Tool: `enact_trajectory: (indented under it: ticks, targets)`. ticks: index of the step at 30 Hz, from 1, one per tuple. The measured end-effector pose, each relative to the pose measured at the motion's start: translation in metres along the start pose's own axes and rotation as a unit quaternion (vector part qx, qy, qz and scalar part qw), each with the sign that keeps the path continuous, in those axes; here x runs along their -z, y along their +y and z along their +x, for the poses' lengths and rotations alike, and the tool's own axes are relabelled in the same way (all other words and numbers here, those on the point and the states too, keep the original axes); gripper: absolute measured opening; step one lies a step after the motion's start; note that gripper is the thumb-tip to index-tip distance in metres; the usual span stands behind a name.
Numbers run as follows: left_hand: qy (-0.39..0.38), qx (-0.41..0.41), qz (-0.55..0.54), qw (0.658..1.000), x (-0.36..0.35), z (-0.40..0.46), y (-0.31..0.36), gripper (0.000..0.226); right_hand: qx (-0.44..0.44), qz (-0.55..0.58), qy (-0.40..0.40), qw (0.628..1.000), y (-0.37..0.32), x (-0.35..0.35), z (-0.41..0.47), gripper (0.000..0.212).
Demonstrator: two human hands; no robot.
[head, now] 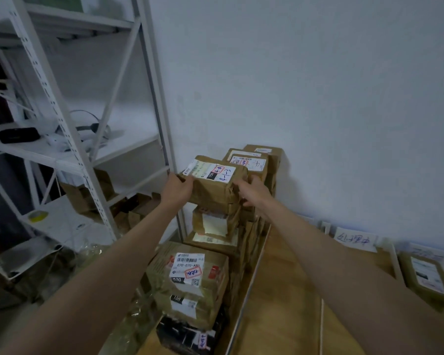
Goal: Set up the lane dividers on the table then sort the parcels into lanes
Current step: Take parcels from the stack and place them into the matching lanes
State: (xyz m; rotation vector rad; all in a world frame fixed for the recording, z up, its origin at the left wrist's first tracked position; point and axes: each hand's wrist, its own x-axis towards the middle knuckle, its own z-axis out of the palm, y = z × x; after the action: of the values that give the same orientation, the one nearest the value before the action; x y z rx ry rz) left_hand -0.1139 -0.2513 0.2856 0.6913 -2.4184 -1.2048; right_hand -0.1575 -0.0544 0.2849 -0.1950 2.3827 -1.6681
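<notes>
A brown cardboard parcel [215,183] with a white label and handwritten numbers tops a tall stack beside the table's left edge. My left hand [177,188] grips its left side and my right hand [254,192] grips its right side. More taped parcels [251,162] stand behind it against the wall. A lower stack, topped by a labelled parcel [190,272], stands nearer me. On the wooden table [280,290], white lane dividers [392,260] stand near the wall with a handwritten sign [355,240]. One parcel [427,279] lies in a lane at the right.
A white metal shelving rack [69,139] stands to the left, holding a black case [18,135], cables, a yellow tape roll [37,216] and folded cardboard [87,190]. A dark parcel [190,336] lies at the bottom of the near stack. The white wall rises behind everything.
</notes>
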Motion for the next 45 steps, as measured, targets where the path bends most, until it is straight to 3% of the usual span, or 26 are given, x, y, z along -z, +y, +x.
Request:
enact_trajectory:
  ticks: [4, 8, 13, 17, 24, 30, 33, 39, 45]
  targets:
    - [-0.024, -0.071, -0.06, 0.995, 0.023, 0.002, 0.015, 0.037, 0.008, 0.04, 0.0, 0.999, -0.013, 0.014, -0.015, 0.071]
    - [-0.06, -0.129, -0.04, 0.989, 0.037, -0.005, 0.027, 0.042, -0.015, 0.047, -0.024, 0.999, -0.017, 0.034, -0.032, 0.056]
    - [-0.13, -0.161, -0.061, 0.976, 0.03, -0.031, 0.043, 0.043, -0.032, -0.006, -0.024, 0.999, -0.012, 0.056, -0.076, 0.047]
    - [-0.166, -0.179, -0.062, 0.968, 0.014, -0.059, 0.054, 0.044, -0.065, -0.039, 0.039, 0.996, 0.003, 0.075, -0.109, 0.052]
    - [-0.222, -0.24, 0.024, 0.945, -0.043, -0.128, 0.059, 0.046, -0.134, 0.054, 0.149, 0.978, 0.061, 0.104, -0.183, 0.048]
    - [-0.256, -0.328, 0.187, 0.89, -0.106, -0.186, 0.033, 0.056, -0.213, 0.103, 0.238, 0.942, 0.135, 0.134, -0.251, 0.032]
    - [-0.276, -0.37, 0.247, 0.852, -0.128, -0.222, 0.033, 0.056, -0.238, 0.116, 0.268, 0.926, 0.163, 0.151, -0.285, 0.04]
    - [-0.32, -0.411, 0.277, 0.808, -0.175, -0.276, 0.041, 0.061, -0.273, 0.117, 0.301, 0.906, 0.204, 0.187, -0.342, 0.036]
    - [-0.31, -0.464, 0.297, 0.775, -0.227, -0.341, 0.057, 0.057, -0.291, 0.119, 0.324, 0.892, 0.241, 0.24, -0.389, 0.031]
